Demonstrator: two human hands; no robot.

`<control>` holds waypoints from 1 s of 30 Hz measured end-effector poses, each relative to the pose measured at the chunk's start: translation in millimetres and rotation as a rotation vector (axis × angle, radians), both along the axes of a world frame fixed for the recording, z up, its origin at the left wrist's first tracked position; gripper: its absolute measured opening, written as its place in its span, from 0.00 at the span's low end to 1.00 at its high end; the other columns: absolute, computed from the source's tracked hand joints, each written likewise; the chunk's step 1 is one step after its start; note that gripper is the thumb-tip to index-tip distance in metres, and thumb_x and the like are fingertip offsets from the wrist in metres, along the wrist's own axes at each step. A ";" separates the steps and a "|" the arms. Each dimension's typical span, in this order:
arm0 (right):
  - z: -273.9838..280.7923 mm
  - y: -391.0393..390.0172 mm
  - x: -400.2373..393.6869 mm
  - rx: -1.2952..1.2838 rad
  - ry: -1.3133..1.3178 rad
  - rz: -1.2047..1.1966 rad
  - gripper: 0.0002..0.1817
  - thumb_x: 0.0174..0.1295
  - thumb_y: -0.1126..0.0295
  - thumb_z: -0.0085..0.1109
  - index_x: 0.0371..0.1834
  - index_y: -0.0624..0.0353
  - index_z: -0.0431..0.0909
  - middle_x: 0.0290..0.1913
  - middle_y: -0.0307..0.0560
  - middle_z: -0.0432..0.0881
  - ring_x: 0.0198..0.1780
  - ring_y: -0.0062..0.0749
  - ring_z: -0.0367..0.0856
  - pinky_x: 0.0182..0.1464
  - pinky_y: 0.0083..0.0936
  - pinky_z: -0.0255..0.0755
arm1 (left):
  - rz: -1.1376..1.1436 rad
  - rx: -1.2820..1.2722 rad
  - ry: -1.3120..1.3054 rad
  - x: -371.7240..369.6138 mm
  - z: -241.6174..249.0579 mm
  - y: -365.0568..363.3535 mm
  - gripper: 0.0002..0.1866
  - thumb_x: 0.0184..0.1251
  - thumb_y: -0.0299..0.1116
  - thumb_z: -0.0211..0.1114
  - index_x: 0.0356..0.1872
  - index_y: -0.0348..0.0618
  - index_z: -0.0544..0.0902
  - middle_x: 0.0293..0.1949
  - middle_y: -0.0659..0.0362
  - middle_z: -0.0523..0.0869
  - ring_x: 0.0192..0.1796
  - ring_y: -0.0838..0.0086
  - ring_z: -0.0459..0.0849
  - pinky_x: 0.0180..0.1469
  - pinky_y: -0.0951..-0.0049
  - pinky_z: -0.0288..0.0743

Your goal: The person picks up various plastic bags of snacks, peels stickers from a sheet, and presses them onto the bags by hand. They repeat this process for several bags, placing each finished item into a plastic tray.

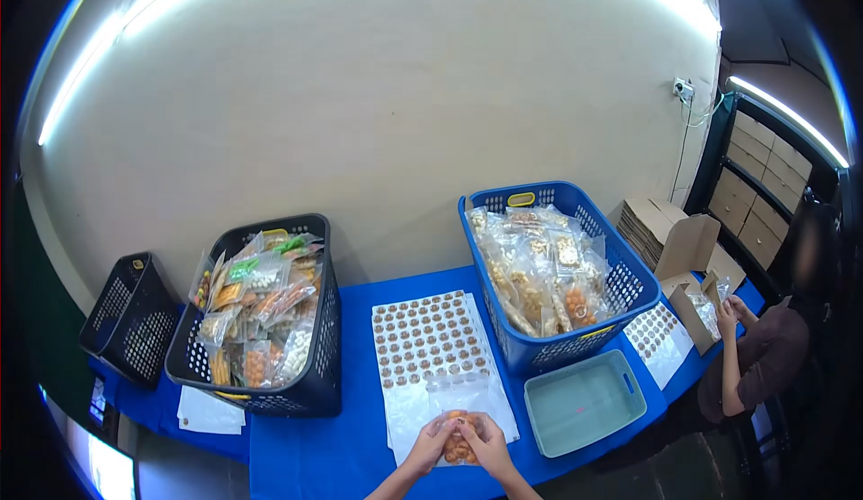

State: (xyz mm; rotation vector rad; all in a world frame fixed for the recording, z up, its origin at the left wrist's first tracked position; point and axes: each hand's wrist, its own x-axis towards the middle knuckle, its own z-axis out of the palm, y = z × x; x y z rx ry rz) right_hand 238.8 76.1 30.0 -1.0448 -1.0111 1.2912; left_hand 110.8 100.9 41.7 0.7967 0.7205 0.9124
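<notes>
Between my two hands is a clear plastic snack bag (459,452) with orange-brown pieces in its lower part; its upper part is flat and see-through. My left hand (431,444) grips the bag's left side, and my right hand (487,446) grips its right side, with the thumbs close together on the front. Under and beyond the bag lie sheets of round brown stickers (428,338), with bare white backing at the near end of the top sheet. Whether a sticker sits under my thumbs is too small to tell.
A black basket (325,338) and a blue basket (557,349) hold many snack bags. Right of my hands stands a grey-green tray (589,401). Another black basket (135,320) is far left. At right, a person (764,356) handles a bag at a cardboard box (697,316) near more stickers (654,343).
</notes>
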 end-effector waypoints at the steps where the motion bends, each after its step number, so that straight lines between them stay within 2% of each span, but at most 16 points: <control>1: 1.1 -1.5 2.7 -0.009 -0.004 -0.023 0.12 0.62 0.71 0.52 0.46 0.65 0.69 0.40 0.42 0.76 0.41 0.19 0.75 0.44 0.16 0.70 | -0.025 -0.004 0.009 4.1 -1.8 2.4 0.18 0.68 0.35 0.49 0.54 0.35 0.68 0.47 0.55 0.76 0.47 0.74 0.77 0.49 0.77 0.73; 5: 3.0 -7.4 24.6 -0.020 0.051 -0.093 0.11 0.60 0.70 0.53 0.43 0.64 0.71 0.36 0.40 0.77 0.37 0.16 0.74 0.39 0.14 0.69 | -0.129 -0.023 0.051 21.8 -8.8 2.6 0.20 0.68 0.36 0.49 0.56 0.34 0.66 0.49 0.54 0.75 0.49 0.74 0.75 0.51 0.76 0.72; 7: 3.0 -5.8 49.2 -0.094 0.079 -0.001 0.11 0.60 0.72 0.51 0.44 0.65 0.71 0.38 0.42 0.77 0.41 0.18 0.74 0.43 0.16 0.69 | -0.191 -0.019 0.060 33.2 -15.4 3.0 0.20 0.68 0.37 0.49 0.56 0.35 0.67 0.48 0.56 0.75 0.48 0.76 0.76 0.50 0.78 0.71; 8: 3.6 -5.1 60.5 -0.133 0.092 0.048 0.11 0.61 0.73 0.50 0.44 0.66 0.71 0.39 0.42 0.77 0.43 0.19 0.74 0.45 0.17 0.69 | -0.193 0.021 0.074 40.6 -16.9 1.8 0.21 0.68 0.38 0.49 0.57 0.36 0.65 0.48 0.56 0.75 0.47 0.76 0.76 0.50 0.78 0.71; 11: 7.7 -3.0 82.9 -0.045 0.068 0.041 0.10 0.59 0.73 0.53 0.42 0.65 0.71 0.38 0.42 0.77 0.40 0.20 0.75 0.42 0.16 0.70 | -0.220 0.129 0.117 61.0 7.7 0.1 0.24 0.68 0.38 0.50 0.61 0.39 0.59 0.48 0.54 0.76 0.46 0.74 0.77 0.49 0.76 0.71; 12: 21.8 -5.2 87.2 -0.104 0.122 0.055 0.09 0.58 0.73 0.55 0.40 0.64 0.72 0.36 0.42 0.78 0.37 0.19 0.76 0.39 0.15 0.70 | -0.248 0.156 0.130 65.8 9.6 -0.1 0.26 0.67 0.37 0.52 0.62 0.40 0.57 0.48 0.53 0.76 0.46 0.73 0.77 0.49 0.76 0.71; 15: 22.0 -3.3 106.9 -0.100 -0.075 -0.032 0.08 0.56 0.73 0.57 0.36 0.64 0.73 0.32 0.41 0.78 0.34 0.18 0.76 0.35 0.15 0.70 | -0.278 0.188 0.164 89.2 29.0 -3.6 0.32 0.65 0.34 0.55 0.65 0.43 0.48 0.47 0.50 0.75 0.48 0.71 0.77 0.49 0.73 0.72; 16: 19.4 -3.2 114.2 -0.104 -0.036 -0.045 0.07 0.56 0.72 0.57 0.35 0.63 0.73 0.31 0.40 0.78 0.34 0.18 0.76 0.35 0.14 0.70 | -0.280 0.191 0.171 98.9 34.5 -4.7 0.34 0.64 0.33 0.56 0.65 0.44 0.46 0.47 0.49 0.75 0.48 0.70 0.76 0.49 0.73 0.72; 19: 9.0 -6.8 136.9 -0.113 0.064 -0.066 0.07 0.58 0.71 0.56 0.34 0.63 0.74 0.30 0.40 0.78 0.33 0.17 0.75 0.35 0.14 0.70 | -0.292 0.153 0.112 123.3 21.2 -6.6 0.36 0.62 0.30 0.58 0.65 0.44 0.45 0.47 0.48 0.76 0.49 0.69 0.76 0.49 0.71 0.72; 22: 5.6 -9.0 164.2 -0.144 0.129 -0.044 0.09 0.60 0.67 0.54 0.35 0.63 0.75 0.31 0.40 0.78 0.32 0.17 0.75 0.35 0.14 0.69 | -0.353 0.113 0.083 146.2 14.4 -8.4 0.35 0.62 0.30 0.58 0.65 0.44 0.46 0.47 0.47 0.76 0.49 0.68 0.77 0.48 0.72 0.72; 24: 5.8 -9.8 182.3 -0.206 0.186 -0.039 0.10 0.62 0.65 0.52 0.35 0.62 0.75 0.31 0.39 0.78 0.32 0.17 0.74 0.36 0.14 0.69 | -0.312 -0.004 0.070 165.4 14.0 -10.8 0.34 0.63 0.31 0.57 0.65 0.44 0.47 0.47 0.48 0.76 0.49 0.68 0.77 0.48 0.72 0.73; 27: 13.1 -9.9 206.1 -0.232 0.103 -0.041 0.14 0.63 0.61 0.50 0.35 0.62 0.76 0.32 0.39 0.78 0.35 0.19 0.75 0.38 0.15 0.68 | -0.275 -0.049 0.024 189.7 9.4 -17.3 0.31 0.64 0.33 0.56 0.63 0.41 0.51 0.46 0.50 0.77 0.48 0.70 0.77 0.48 0.74 0.72; 28: 9.5 -10.9 217.2 -0.243 0.094 0.030 0.15 0.62 0.62 0.51 0.42 0.63 0.74 0.35 0.40 0.78 0.38 0.20 0.75 0.41 0.16 0.69 | -0.244 -0.043 0.046 196.3 8.0 -19.7 0.30 0.64 0.33 0.56 0.63 0.40 0.53 0.46 0.51 0.77 0.48 0.72 0.77 0.49 0.75 0.72; 30: 17.8 -18.6 224.9 -0.193 -0.011 0.099 0.16 0.62 0.62 0.51 0.47 0.63 0.71 0.40 0.41 0.77 0.42 0.21 0.74 0.45 0.18 0.68 | -0.167 -0.024 0.064 206.2 4.2 -23.1 0.27 0.64 0.33 0.56 0.61 0.38 0.57 0.46 0.53 0.77 0.48 0.73 0.77 0.49 0.75 0.72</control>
